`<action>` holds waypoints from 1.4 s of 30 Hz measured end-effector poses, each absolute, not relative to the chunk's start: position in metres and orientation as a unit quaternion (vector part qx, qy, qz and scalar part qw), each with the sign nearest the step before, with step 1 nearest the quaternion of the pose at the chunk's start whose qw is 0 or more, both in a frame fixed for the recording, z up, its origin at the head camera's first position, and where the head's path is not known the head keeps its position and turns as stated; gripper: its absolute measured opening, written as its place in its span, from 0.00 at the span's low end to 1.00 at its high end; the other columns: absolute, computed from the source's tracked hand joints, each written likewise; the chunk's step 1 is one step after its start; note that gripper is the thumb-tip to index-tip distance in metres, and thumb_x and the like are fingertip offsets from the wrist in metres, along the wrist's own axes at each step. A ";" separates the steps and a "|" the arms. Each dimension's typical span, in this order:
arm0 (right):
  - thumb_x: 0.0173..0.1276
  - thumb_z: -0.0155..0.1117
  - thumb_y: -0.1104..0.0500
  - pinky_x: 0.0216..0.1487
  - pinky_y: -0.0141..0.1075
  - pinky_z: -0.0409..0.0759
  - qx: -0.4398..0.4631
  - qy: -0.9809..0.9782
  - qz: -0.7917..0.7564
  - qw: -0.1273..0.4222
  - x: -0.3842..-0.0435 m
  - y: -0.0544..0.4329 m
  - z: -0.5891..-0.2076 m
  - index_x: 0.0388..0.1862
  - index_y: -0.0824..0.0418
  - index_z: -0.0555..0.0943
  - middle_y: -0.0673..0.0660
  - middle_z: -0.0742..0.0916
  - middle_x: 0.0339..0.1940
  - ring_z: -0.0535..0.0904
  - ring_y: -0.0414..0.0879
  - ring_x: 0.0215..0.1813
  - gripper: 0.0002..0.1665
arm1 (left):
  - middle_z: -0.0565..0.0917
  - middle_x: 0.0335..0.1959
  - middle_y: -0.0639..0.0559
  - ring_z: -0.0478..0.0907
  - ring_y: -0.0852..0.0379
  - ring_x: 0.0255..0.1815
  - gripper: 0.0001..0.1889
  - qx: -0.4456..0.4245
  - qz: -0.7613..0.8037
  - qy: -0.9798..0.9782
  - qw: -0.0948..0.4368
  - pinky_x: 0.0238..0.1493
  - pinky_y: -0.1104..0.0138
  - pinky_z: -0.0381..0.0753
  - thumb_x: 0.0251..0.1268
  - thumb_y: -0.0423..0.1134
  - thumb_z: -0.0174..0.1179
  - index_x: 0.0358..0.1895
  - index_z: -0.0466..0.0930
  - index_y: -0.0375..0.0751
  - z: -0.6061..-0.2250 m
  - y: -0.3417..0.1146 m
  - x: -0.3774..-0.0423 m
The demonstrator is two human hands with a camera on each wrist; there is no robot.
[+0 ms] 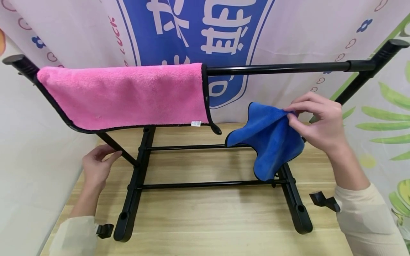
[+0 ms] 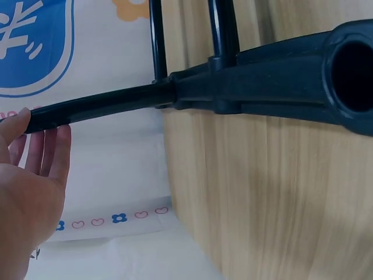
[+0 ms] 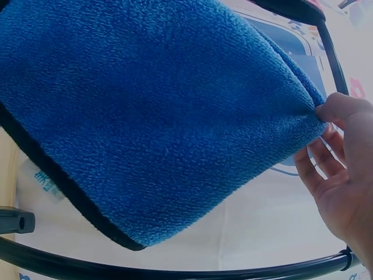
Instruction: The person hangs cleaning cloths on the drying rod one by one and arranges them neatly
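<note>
My right hand (image 1: 320,119) pinches a blue towel (image 1: 277,142) with dark edging between thumb and fingers. The towel hangs in loose folds below the right half of the top bar (image 1: 275,68), and fills much of the right wrist view. At the left, my left hand (image 2: 35,169) holds the side post (image 2: 99,109) of a black rack, thumb on one side and fingers on the other. Draped over the left half of the top bar is a pink towel (image 1: 128,97) with black edging and a small white tag (image 1: 196,123).
The rack's feet (image 1: 126,217) stand on a wood-grain tabletop (image 1: 208,217), joined by two thin lower bars (image 1: 205,185). A printed curtain (image 1: 288,32) with a blue panel hangs behind. A small black mount (image 1: 324,201) sits at the right sleeve.
</note>
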State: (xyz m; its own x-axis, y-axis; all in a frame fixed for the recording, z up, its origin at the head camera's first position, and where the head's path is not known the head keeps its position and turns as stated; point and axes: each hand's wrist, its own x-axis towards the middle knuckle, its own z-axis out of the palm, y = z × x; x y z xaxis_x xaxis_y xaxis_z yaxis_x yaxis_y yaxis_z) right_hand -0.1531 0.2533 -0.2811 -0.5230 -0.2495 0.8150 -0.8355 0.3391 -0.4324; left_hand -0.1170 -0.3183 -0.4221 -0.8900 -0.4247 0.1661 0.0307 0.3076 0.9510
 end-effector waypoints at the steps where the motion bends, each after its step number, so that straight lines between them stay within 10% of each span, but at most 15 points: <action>1: 0.59 0.67 0.72 0.44 0.22 0.80 0.359 -0.747 0.452 0.331 -0.153 0.253 -0.280 0.30 0.77 0.87 0.56 0.87 0.33 0.81 0.33 0.37 0.05 | 0.86 0.32 0.62 0.84 0.68 0.38 0.08 0.129 -0.587 -0.773 0.203 0.37 0.80 0.81 0.59 0.22 0.71 0.41 0.85 0.29 -0.422 -0.317 -0.116; 16: 0.56 0.67 0.77 0.40 0.25 0.81 0.317 -0.667 0.530 0.417 -0.152 0.237 -0.258 0.25 0.84 0.83 0.68 0.86 0.28 0.82 0.39 0.33 0.05 | 0.84 0.28 0.64 0.84 0.68 0.27 0.09 0.159 -0.558 -0.804 0.132 0.28 0.73 0.85 0.68 0.31 0.68 0.42 0.80 0.28 -0.431 -0.301 -0.104; 22: 0.56 0.66 0.77 0.40 0.25 0.80 0.309 -0.661 0.536 0.426 -0.150 0.234 -0.252 0.24 0.86 0.81 0.66 0.86 0.28 0.82 0.39 0.33 0.07 | 0.86 0.34 0.63 0.84 0.68 0.32 0.14 0.099 -0.523 -0.841 0.100 0.32 0.72 0.86 0.71 0.33 0.66 0.52 0.82 0.26 -0.430 -0.283 -0.100; 29: 0.57 0.66 0.75 0.40 0.24 0.80 0.294 -0.680 0.516 0.429 -0.152 0.235 -0.248 0.25 0.84 0.83 0.70 0.86 0.28 0.82 0.38 0.33 0.07 | 0.88 0.43 0.38 0.83 0.70 0.33 0.14 0.001 -0.518 -0.852 0.076 0.33 0.71 0.86 0.72 0.33 0.66 0.54 0.84 0.28 -0.420 -0.248 -0.101; 42: 0.56 0.68 0.73 0.40 0.24 0.80 0.272 -0.672 0.516 0.456 -0.156 0.233 -0.242 0.25 0.83 0.83 0.65 0.87 0.28 0.82 0.38 0.33 0.09 | 0.90 0.41 0.42 0.84 0.65 0.38 0.07 -0.116 -0.496 -0.858 0.057 0.38 0.74 0.84 0.68 0.31 0.68 0.46 0.89 0.34 -0.391 -0.185 -0.112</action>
